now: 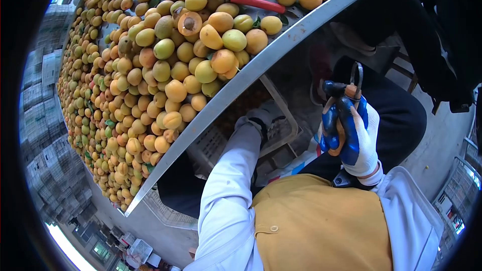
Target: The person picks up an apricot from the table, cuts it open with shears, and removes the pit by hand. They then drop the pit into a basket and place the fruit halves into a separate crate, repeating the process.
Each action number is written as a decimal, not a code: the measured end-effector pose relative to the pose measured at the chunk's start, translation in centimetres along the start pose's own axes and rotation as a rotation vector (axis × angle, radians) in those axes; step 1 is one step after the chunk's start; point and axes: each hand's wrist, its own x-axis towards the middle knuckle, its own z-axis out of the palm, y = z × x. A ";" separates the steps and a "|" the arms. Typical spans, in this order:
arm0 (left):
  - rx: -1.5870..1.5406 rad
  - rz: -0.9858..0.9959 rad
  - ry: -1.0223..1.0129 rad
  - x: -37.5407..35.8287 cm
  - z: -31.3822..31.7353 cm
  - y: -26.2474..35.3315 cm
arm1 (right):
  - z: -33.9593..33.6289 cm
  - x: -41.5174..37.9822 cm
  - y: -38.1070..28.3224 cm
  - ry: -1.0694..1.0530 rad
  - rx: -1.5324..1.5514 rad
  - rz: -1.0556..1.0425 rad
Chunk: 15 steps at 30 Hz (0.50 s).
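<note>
My right hand (351, 133), in a white glove with blue coating, is raised above my lap. Its fingers are closed around a small tool with a bent metal loop (357, 74) that sticks up past them; the handle is mostly covered. My left arm reaches down below the table edge, and my left hand (266, 114), in a pale glove, is low inside a plastic crate (281, 143). Its fingers are hard to make out in the shade. Orange fruit (246, 101) that looks like apricots lies dimly in the crate.
A metal-edged table (273, 56) heaped with apricots (175, 90) slopes across the left. On it lie a red-handled tool (257, 3) and a cut apricot showing its stone (190, 22). A person in dark clothes (422, 35) is at the upper right. Stacked crates (45, 115) stand far left.
</note>
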 end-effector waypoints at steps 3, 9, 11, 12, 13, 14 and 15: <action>-0.002 -0.036 0.097 -3.0 -1.3 2.6 | -0.1 -0.2 -0.1 0.022 -0.011 0.021; -0.650 -0.024 0.263 -19.5 -9.3 15.9 | -0.2 -1.2 -1.1 -0.126 -0.053 0.156; -0.811 0.112 0.300 -23.3 -8.6 17.4 | 0.2 -1.8 -1.4 -0.272 -0.230 0.096; -0.981 0.253 0.316 -25.0 -8.0 18.0 | 0.5 -2.1 -1.2 -0.344 -0.295 0.023; -0.971 0.259 0.328 -26.4 -6.9 18.6 | 1.0 -2.4 -2.0 -0.390 -0.242 0.140; -1.162 0.385 0.311 -27.3 -5.4 19.3 | 1.2 -2.7 -1.4 -0.424 -0.288 0.074; -1.351 0.515 0.288 -27.9 -4.2 20.1 | 1.3 -2.8 -0.5 -0.451 -0.313 0.011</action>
